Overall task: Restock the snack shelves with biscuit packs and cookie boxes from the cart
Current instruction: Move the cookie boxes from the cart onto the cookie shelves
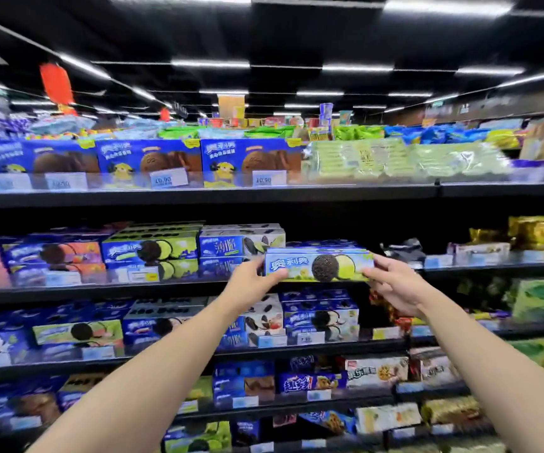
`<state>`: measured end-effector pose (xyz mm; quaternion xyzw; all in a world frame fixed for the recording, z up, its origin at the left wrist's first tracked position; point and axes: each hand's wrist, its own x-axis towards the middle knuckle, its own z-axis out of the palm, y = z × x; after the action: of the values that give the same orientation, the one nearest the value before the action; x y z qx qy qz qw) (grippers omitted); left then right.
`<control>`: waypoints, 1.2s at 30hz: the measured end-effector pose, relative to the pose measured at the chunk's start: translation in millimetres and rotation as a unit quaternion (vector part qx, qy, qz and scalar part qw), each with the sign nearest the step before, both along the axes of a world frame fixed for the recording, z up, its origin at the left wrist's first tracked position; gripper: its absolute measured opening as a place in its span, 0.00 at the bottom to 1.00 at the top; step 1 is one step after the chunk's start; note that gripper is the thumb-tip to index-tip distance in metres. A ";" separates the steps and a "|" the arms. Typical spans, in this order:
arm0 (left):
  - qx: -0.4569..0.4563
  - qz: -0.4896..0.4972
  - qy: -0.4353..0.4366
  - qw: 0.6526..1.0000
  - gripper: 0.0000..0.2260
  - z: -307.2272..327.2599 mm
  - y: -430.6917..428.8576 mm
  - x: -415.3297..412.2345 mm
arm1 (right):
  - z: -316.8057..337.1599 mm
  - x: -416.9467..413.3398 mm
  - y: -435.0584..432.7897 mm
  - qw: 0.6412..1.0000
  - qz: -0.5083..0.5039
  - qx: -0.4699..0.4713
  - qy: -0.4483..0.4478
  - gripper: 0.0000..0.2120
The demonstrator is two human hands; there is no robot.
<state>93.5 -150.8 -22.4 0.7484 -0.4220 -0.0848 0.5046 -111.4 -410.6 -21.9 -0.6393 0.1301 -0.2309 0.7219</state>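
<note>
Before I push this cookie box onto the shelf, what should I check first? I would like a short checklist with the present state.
1. Grip of the left hand on the cookie box, left end: ok.
2. Grip of the right hand on its right end: ok.
3. Box level, label facing outward: ok.
4. Flavour matches the lime boxes further left on this shelf: ok.
5. Free room behind the held box: cannot tell, the box hides it.
</note>
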 end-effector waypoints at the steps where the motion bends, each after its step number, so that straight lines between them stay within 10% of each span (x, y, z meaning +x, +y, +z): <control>1: 0.002 -0.002 -0.009 1.000 0.18 2.5 -15.7 -4.8 | 3.2 -4.3 -15.3 1.000 0.003 -0.006 -0.002 0.23; 10: 0.084 0.087 -0.088 0.989 0.41 27.6 -147.1 -23.6 | 13.5 0.0 -147.6 0.996 0.003 -0.089 0.015 0.22; 17: 0.256 0.146 -0.155 0.943 0.20 55.0 -188.5 -14.5 | 19.6 34.4 -184.1 0.975 0.026 -0.205 0.081 0.15; 26: 0.475 0.192 -0.343 0.788 0.17 70.9 -207.1 -23.5 | 14.3 73.3 -180.1 0.981 0.059 -0.149 0.107 0.41; 36: 0.422 0.163 -0.407 0.794 0.27 54.3 -177.8 -4.0 | 19.7 104.9 -137.6 0.971 0.014 -0.188 0.147 0.41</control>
<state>89.5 -328.6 31.9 0.9102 -0.3825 0.1412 -0.0731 -6.4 -548.2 -2.2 -0.7923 0.1802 -0.1444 0.5648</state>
